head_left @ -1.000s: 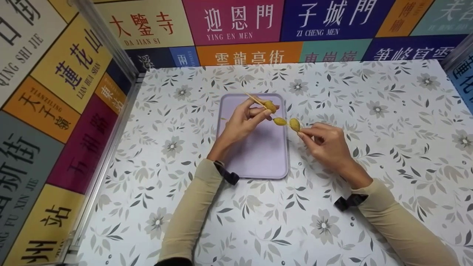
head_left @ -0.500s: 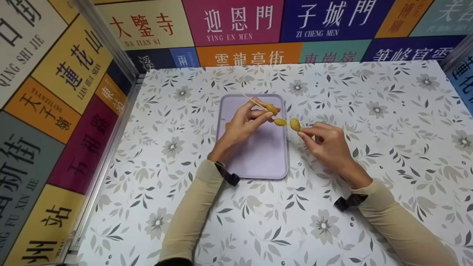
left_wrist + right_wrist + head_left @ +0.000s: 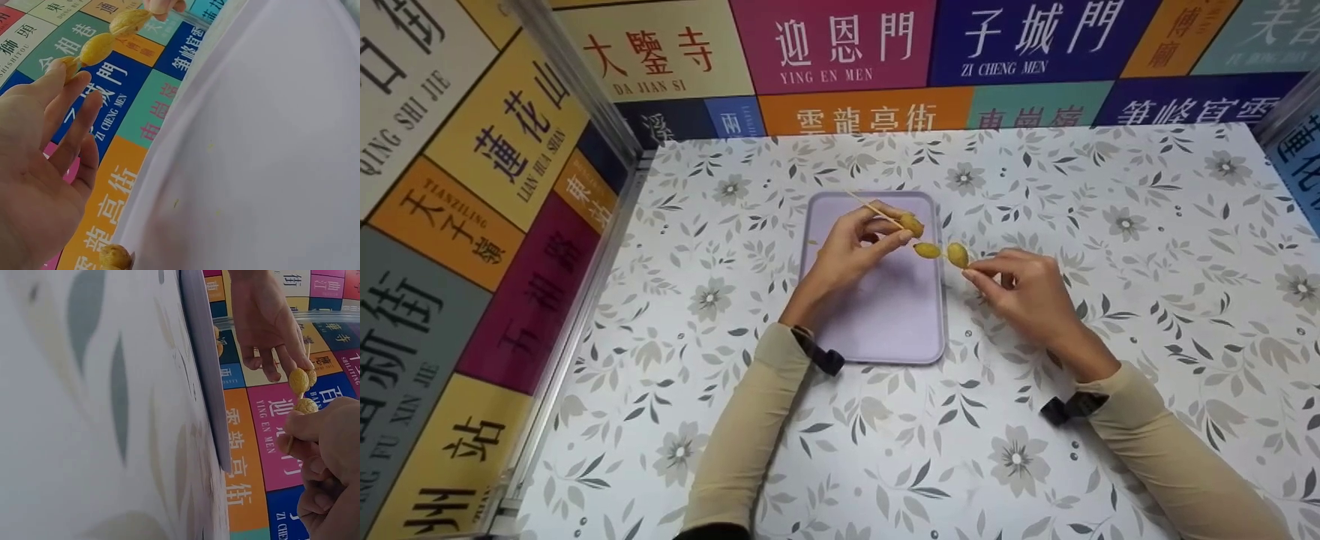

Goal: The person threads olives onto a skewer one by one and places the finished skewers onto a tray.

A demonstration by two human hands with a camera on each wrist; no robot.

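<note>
Three yellow-green oval fruits sit in a row on a thin wooden skewer, held above the lilac tray. My left hand pinches the fruit at the left of the row between thumb and fingers. The bare skewer end slants up past that hand. The middle fruit and the right fruit show between my hands. My right hand pinches the skewer's other end, fingertips right at the right fruit. In the right wrist view, a short skewer tip pokes out below the right thumb.
A loose yellow-brown fruit lies at the tray's edge in the left wrist view. Small greenish specks dot the tray. White floral cloth covers the table; colourful lettered panels stand behind and at the left.
The skewer's bare end has shifted slightly left, and the left hand has turned a little. The middle fruit sits slightly lower. Both hands keep their grip.
</note>
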